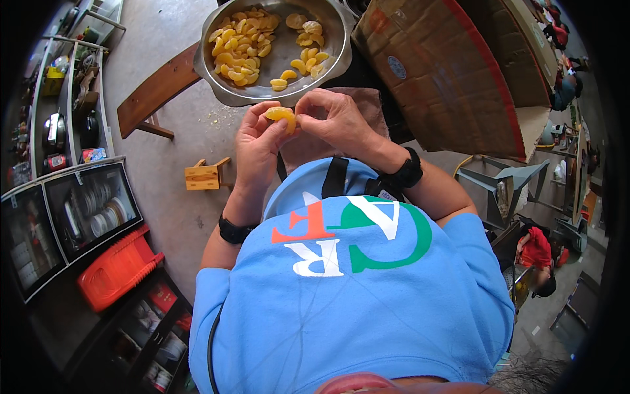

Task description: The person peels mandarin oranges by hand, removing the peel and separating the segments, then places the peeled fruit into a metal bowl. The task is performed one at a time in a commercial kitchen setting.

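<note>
Peeled mandarin segments point(282, 116) are pinched between the thumb and fingers of my left hand point(261, 140), just beyond my chest. My right hand point(330, 115) is beside them, thumb and index fingertip brought together at their right edge. Any thin strand in that pinch is too small to make out. Past both hands is an oval metal basin point(268, 59). A big heap of mandarin segments point(241, 47) fills its left side. On its right side lie larger unseparated pieces point(310, 29) and several loose segments point(310, 61).
A large cardboard box point(443, 74) stands right of the basin. To the left are a wooden bench point(160, 91), a small wooden stool point(203, 178), a glass-fronted cabinet point(93, 207) and a red plastic basket point(118, 268). A person in red point(535, 253) is at far right.
</note>
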Demonstrator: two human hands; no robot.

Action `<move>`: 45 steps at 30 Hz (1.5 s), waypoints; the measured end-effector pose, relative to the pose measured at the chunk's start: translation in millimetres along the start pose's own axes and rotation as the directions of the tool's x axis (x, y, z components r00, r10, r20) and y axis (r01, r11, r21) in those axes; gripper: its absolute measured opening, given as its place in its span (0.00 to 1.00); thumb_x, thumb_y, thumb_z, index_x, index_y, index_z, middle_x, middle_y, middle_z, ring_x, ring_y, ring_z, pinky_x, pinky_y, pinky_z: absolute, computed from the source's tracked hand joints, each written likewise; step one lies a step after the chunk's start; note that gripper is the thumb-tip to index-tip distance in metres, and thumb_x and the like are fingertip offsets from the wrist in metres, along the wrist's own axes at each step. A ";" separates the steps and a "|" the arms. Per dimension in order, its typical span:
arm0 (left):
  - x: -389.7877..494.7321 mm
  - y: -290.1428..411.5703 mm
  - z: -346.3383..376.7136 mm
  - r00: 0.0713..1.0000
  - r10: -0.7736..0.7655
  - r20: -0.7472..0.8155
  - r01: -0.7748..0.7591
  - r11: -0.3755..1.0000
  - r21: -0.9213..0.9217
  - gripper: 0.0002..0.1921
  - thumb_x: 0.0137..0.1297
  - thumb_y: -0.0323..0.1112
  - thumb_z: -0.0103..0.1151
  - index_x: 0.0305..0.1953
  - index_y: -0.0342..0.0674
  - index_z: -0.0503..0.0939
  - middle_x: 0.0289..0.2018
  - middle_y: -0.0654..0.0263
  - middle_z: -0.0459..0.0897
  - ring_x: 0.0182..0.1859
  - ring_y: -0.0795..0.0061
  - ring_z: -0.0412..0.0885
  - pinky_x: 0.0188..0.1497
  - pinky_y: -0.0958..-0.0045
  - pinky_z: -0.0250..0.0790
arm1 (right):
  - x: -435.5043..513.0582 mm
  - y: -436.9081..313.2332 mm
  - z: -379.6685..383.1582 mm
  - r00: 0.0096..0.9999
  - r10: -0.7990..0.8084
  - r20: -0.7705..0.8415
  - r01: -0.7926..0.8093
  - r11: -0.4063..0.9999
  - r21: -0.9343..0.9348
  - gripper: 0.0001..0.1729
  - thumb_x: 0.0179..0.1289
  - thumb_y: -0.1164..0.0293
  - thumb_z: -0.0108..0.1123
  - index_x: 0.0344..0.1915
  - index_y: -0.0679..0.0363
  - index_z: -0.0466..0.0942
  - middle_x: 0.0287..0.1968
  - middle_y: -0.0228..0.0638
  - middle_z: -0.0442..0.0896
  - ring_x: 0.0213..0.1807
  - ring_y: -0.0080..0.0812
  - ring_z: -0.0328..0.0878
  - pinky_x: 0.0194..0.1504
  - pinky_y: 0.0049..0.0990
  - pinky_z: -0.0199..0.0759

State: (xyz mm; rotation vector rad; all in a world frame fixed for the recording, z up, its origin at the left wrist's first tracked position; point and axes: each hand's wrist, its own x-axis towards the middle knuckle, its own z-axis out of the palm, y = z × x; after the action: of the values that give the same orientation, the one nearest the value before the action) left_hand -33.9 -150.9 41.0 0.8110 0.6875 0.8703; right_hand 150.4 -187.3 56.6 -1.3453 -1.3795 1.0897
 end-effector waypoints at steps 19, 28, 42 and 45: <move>5.1 -9.4 -15.8 0.983 -0.186 0.002 0.182 0.962 -0.204 0.17 0.73 0.29 0.57 0.60 0.42 0.71 0.55 0.54 0.81 0.56 0.64 0.82 0.58 0.66 0.78 | -20.9 5.0 4.0 0.997 -0.029 0.065 0.029 1.000 0.006 0.07 0.59 0.74 0.66 0.36 0.66 0.82 0.34 0.36 0.81 0.35 0.24 0.82 0.39 0.23 0.76; 6.2 -9.4 -35.5 0.972 -0.221 -0.079 0.203 0.961 -0.190 0.15 0.73 0.28 0.57 0.58 0.41 0.72 0.52 0.54 0.83 0.50 0.60 0.86 0.51 0.65 0.81 | -30.6 93.4 -1.1 0.984 0.152 -0.095 -0.161 0.982 -0.096 0.09 0.64 0.74 0.66 0.44 0.61 0.86 0.37 0.29 0.83 0.38 0.19 0.79 0.39 0.20 0.74; 0.3 -10.9 -91.0 0.942 -0.325 -0.085 0.316 0.942 -0.111 0.16 0.72 0.28 0.59 0.59 0.40 0.72 0.52 0.56 0.83 0.50 0.62 0.86 0.50 0.69 0.80 | -54.5 171.5 50.0 0.987 0.123 0.108 0.034 0.490 -0.871 0.21 0.62 0.70 0.57 0.56 0.52 0.80 0.43 0.37 0.85 0.49 0.41 0.81 0.50 0.45 0.66; 2.3 -12.6 -93.9 0.939 -0.340 -0.053 0.335 0.938 -0.090 0.17 0.71 0.29 0.59 0.59 0.40 0.72 0.52 0.56 0.82 0.50 0.62 0.85 0.50 0.69 0.80 | -64.5 177.3 56.1 0.993 -0.026 0.118 0.119 0.370 -0.921 0.22 0.60 0.69 0.57 0.55 0.52 0.81 0.41 0.34 0.84 0.47 0.37 0.79 0.50 0.42 0.65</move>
State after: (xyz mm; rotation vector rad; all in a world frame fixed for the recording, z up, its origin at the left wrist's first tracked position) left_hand -102.3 -123.5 -18.6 0.5713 0.8192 0.6095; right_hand 133.7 -248.3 -129.8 -1.9858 -2.2660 0.1669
